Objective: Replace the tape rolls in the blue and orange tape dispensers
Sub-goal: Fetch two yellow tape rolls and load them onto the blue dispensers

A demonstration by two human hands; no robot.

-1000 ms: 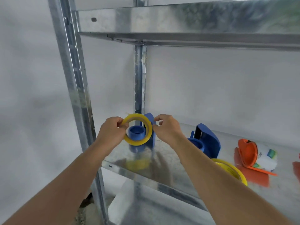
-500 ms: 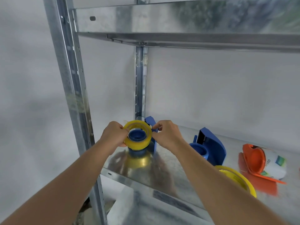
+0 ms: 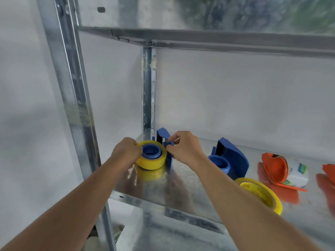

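A yellow tape roll sits around the blue hub of a blue tape dispenser at the left end of the metal shelf. My left hand grips the roll's left side. My right hand pinches at the roll's right edge, against the dispenser's upright blue part. A second blue dispenser with a bare hub stands to the right. In front of it lies another yellow roll, partly hidden by my right forearm. An orange dispenser holding a white roll lies further right.
Galvanised uprights frame the shelf on the left, and another shelf hangs close overhead. A further orange piece is cut off at the right edge. A white wall stands behind.
The yellow roll has gone down from in front of the hub onto it and now sits low on the shelf. Both hands went down with it.
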